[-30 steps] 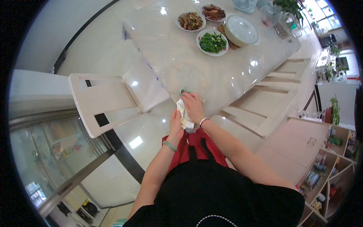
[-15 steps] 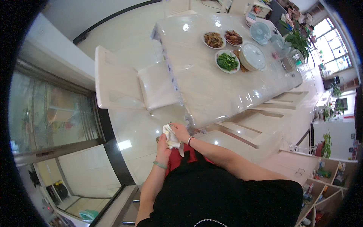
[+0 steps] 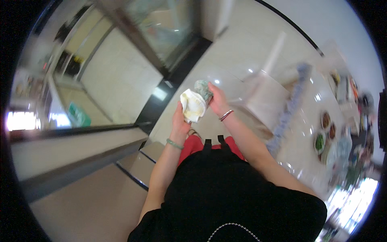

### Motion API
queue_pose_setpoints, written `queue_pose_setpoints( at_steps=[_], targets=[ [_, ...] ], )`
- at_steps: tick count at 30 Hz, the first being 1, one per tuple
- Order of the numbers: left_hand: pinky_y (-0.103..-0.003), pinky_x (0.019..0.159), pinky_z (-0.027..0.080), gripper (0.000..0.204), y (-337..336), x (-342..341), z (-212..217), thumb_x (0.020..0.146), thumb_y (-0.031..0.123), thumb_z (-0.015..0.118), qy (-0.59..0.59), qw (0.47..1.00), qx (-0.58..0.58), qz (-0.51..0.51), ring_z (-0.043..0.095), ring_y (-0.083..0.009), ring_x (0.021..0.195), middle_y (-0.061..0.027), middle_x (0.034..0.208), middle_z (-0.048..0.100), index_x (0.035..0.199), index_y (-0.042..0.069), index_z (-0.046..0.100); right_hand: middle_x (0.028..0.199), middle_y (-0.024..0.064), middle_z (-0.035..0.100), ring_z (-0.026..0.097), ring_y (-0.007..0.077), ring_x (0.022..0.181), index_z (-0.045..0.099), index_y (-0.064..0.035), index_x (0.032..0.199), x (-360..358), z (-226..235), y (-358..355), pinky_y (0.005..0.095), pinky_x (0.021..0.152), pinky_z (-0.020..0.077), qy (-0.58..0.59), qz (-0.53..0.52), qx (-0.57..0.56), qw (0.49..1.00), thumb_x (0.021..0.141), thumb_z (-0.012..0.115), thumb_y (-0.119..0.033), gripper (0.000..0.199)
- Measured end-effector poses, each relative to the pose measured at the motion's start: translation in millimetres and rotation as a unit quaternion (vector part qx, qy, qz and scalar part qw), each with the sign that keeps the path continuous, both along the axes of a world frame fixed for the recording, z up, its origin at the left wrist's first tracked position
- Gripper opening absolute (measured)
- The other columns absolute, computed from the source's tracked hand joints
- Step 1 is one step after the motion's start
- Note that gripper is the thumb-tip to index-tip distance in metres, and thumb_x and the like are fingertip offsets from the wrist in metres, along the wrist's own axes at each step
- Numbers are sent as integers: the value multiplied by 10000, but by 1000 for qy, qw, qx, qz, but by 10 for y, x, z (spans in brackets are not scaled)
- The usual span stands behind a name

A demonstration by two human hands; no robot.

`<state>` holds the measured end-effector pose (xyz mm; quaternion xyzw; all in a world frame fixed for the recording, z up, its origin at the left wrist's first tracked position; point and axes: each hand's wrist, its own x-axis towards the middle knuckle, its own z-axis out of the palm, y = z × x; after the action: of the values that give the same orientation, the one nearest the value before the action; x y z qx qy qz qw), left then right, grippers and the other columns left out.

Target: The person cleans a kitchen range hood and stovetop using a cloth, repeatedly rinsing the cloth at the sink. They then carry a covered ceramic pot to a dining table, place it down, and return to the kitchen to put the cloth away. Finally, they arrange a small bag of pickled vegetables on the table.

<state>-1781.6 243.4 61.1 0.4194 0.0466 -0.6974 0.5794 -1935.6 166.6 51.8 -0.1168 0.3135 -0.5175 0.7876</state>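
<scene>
Out in front of my body, my left hand (image 3: 179, 120) is closed on a white cloth (image 3: 195, 106) with yellowish patches, which lies bunched over the fingers. My right hand (image 3: 218, 101) grips a grey-green patterned bundle (image 3: 203, 88), which looks like another crumpled cloth, just beyond the white one. The two pieces touch or overlap; where one ends is hard to make out. A pale green bangle (image 3: 174, 144) circles my left wrist, and a thin metal bracelet (image 3: 226, 115) is on my right.
To the left, a doorway with a dark threshold (image 3: 187, 60) and a glass door (image 3: 161, 32) opens on another tiled room. On the right stand a blurred white chair (image 3: 266, 94) and a plastic-covered table (image 3: 300, 133) with plates of food (image 3: 319, 142).
The view has swung left, so the table has moved to the right side and the doorway nearer the middle. My hands have moved apart, and the grey-green bundle now shows.
</scene>
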Motion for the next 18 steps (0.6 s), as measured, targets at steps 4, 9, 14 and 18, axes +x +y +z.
queue_pose_setpoints(
  at_steps=[4, 9, 14, 18],
  targets=[
    [-389, 950, 474, 473, -201, 1091, 568, 962, 401, 482, -11, 990, -128, 53, 561, -222, 1129, -68, 1258, 559, 1305, 76, 464, 1128, 97, 615, 591, 198, 1035, 542, 23, 1165, 1340, 535, -397, 332, 916, 465, 32, 119, -40, 992, 877, 607, -63, 307],
    [-380, 968, 462, 419, -395, 1785, 734, 943, 205, 560, -134, 954, -121, 238, 550, -216, 1139, -70, 1266, 549, 1315, 51, 445, 1121, 91, 617, 596, 174, 1011, 541, 31, 1179, 2527, 673, -752, 300, 901, 471, 20, 204, -59, 977, 864, 582, 26, 318],
    [-407, 1002, 428, 425, -369, 2546, 757, 984, 277, 469, -60, 909, -149, 385, 517, -239, 1187, -85, 1307, 522, 1338, 45, 422, 1093, 89, 628, 599, 182, 1006, 538, 23, 1190, 3555, 763, -918, 308, 899, 478, 4, 298, -61, 952, 894, 560, 10, 297],
    [-418, 1017, 410, 444, -646, 3059, 970, 1006, 315, 392, -58, 877, -166, 447, 508, -253, 1198, -102, 1327, 505, 1347, 31, 405, 1075, 77, 630, 600, 163, 978, 537, 30, 1200, 4266, 1031, -1190, 285, 868, 484, 28, 358, -96, 928, 895, 564, 8, 307]
  ],
)
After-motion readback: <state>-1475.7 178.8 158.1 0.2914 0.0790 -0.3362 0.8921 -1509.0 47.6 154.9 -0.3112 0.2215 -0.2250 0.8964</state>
